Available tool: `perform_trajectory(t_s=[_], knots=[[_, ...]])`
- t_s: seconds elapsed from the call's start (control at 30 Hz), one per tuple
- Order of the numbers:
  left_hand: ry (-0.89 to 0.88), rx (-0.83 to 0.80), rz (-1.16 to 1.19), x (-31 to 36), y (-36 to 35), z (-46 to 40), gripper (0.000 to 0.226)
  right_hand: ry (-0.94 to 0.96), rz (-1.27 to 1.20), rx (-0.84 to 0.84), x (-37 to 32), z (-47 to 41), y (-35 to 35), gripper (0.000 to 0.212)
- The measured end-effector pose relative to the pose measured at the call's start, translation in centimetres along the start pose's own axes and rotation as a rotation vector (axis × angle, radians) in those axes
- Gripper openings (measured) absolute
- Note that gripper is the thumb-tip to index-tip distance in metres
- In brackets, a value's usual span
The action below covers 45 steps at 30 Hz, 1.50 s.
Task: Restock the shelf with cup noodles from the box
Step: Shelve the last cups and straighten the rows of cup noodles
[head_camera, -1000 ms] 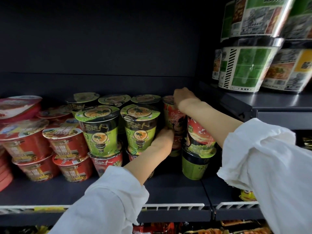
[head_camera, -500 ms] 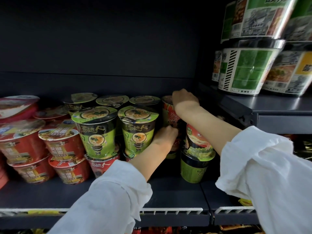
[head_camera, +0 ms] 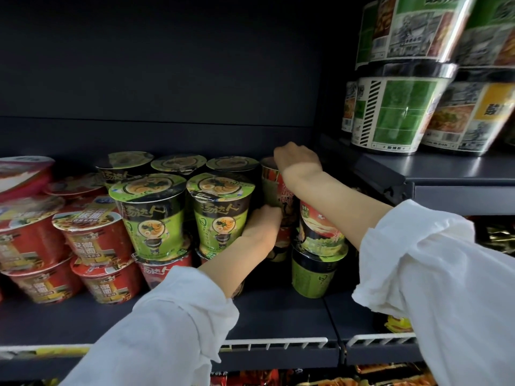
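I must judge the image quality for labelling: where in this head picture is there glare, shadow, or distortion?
Head view: glare streaks on the plastic wrap of the big green bowl at upper right; deep shadow on the shelf behind the cups, around the red cup that both the left hand and right hand reach; wide-angle bending tilts the edge items; the near sleeves are soft.

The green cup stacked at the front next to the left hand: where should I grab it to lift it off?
Take the front green cup by its flared upper wall just under the lid rim, coming from the open shelf front and above. It stands upright on a lower cup, neighbours crowd both sides, and the left hand sits at its right flank, so a side approach looks blocked.
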<state>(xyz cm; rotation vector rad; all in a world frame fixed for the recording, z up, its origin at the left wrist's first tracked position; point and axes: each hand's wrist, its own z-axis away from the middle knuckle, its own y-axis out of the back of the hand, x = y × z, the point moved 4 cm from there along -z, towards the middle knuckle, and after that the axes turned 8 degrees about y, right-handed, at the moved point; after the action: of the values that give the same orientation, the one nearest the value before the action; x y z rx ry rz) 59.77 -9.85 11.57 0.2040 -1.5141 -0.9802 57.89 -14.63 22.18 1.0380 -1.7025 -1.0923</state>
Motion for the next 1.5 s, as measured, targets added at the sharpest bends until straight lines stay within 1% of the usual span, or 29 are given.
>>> perform_trajectory(t_s=[0.07, 0.13, 0.2, 0.3, 0.33, 0.4, 0.43, 0.5, 0.53, 0.6, 0.8, 0.9, 0.97, 1.2, 1.3, 1.4, 1.43, 1.47, 1.5], knots=[[-0.073, 0.050, -0.277, 0.3, -0.3, -0.2, 0.033, 0.013, 0.075, 0.011, 0.0, 0.0, 0.2, 0.039], [-0.120, 0.076, -0.404, 0.9, -0.9, -0.1, 0.031, 0.030, 0.140, 0.012, -0.1, 0.0, 0.3, 0.042], [-0.129, 0.077, -0.374, 0.8, -1.4, -0.7, 0.030, 0.041, 0.179, 0.007, -0.2, 0.0, 0.4, 0.041], [0.018, -0.006, -0.094, -0.3, -1.2, -1.1, 0.036, 0.042, 0.213, 0.002, -0.1, 0.0, 0.2, 0.038], [0.067, -0.006, -0.053, -0.7, -1.0, -1.0, 0.038, 0.043, 0.215, 0.001, 0.0, 0.1, 0.2, 0.039], [0.101, -0.004, -0.048, -0.7, -0.4, -0.2, 0.037, 0.047, 0.211, -0.004, 0.0, 0.1, 0.3, 0.041], [0.074, 0.013, -0.101, -0.5, -0.2, 0.0, 0.037, 0.049, 0.209, -0.003, 0.0, 0.1, 0.4, 0.042], [-0.027, 0.125, -0.201, 0.2, 0.4, 0.5, 0.034, 0.051, 0.212, 0.004, -0.2, 0.0, 0.6, 0.043], [-0.067, 0.155, -0.249, 0.4, 0.3, 0.5, 0.032, 0.052, 0.215, 0.009, -0.2, 0.0, 0.7, 0.043], [-0.084, 0.154, -0.341, 0.3, -0.2, 0.0, 0.030, 0.055, 0.219, 0.016, -0.2, -0.1, 0.8, 0.044], [-0.071, 0.132, -0.364, 0.1, 0.1, 0.5, 0.032, 0.060, 0.226, 0.023, 0.2, 0.0, 0.4, 0.042], [-0.128, 0.164, -0.446, 0.6, 0.3, 0.8, 0.032, 0.084, 0.215, 0.019, 0.0, 0.1, 0.4, 0.044], [-0.135, 0.154, -0.472, 0.8, 0.3, 0.6, 0.030, 0.102, 0.205, 0.009, -0.2, 0.1, 0.4, 0.043], [-0.123, 0.200, -0.409, 0.4, 0.2, -0.2, 0.032, 0.152, 0.167, -0.031, -0.5, 0.1, 0.5, 0.044], [-0.065, 0.152, -0.314, 0.0, 0.2, -0.3, 0.032, 0.138, 0.086, -0.024, 0.0, 0.0, 0.5, 0.038], [-0.063, 0.063, -0.249, -0.2, 0.2, 0.4, 0.035, 0.066, -0.050, -0.007, 0.9, -0.6, -0.2, 0.031], [-0.055, 0.032, -0.235, -0.3, 0.2, 0.5, 0.035, 0.039, -0.098, 0.000, 1.1, -0.7, -0.4, 0.031], [-0.002, 0.012, -0.193, -0.4, 0.1, 0.8, 0.035, 0.020, -0.137, 0.006, 1.3, -0.9, -0.6, 0.034], [0.044, 0.028, -0.185, -0.6, 0.0, 0.7, 0.035, 0.012, -0.162, 0.006, 1.4, -1.0, -0.7, 0.037]])
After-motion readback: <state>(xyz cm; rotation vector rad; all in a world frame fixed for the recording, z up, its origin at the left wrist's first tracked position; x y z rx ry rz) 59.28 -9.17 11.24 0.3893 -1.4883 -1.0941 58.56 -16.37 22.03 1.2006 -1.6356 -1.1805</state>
